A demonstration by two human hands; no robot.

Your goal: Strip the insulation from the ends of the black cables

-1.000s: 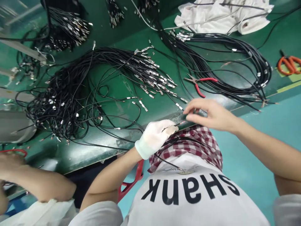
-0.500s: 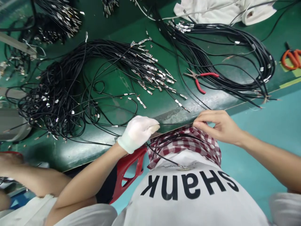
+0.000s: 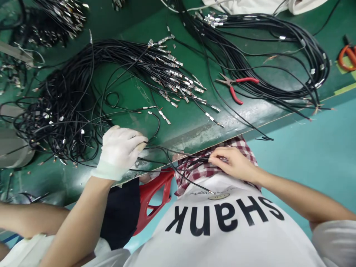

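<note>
My left hand [image 3: 119, 150], in a white glove, is closed over the near edge of the bench with its fingertips pinching a black cable [image 3: 164, 147]. That cable runs right toward my lap. My bare right hand [image 3: 232, 161] pinches black cables [image 3: 194, 163] lying over the red checked cloth [image 3: 244, 150] at my waist. Beyond my left hand spreads a bundle of black cables with metal terminals [image 3: 172, 79]. Its left end is a tangled heap [image 3: 61, 107] with small metal crimps.
Red-handled pliers [image 3: 233, 85] lie open beside a looped cable bundle [image 3: 311, 66] on the green bench [image 3: 133, 111]. Orange-handled scissors [image 3: 346, 57] are at the far right. A co-worker's arm [image 3: 33, 218] is at lower left, near a red stool [image 3: 155, 196].
My left hand has moved left along the bench edge. My right hand has come down and left to the cables on my lap. A cable end now hangs past the bench edge.
</note>
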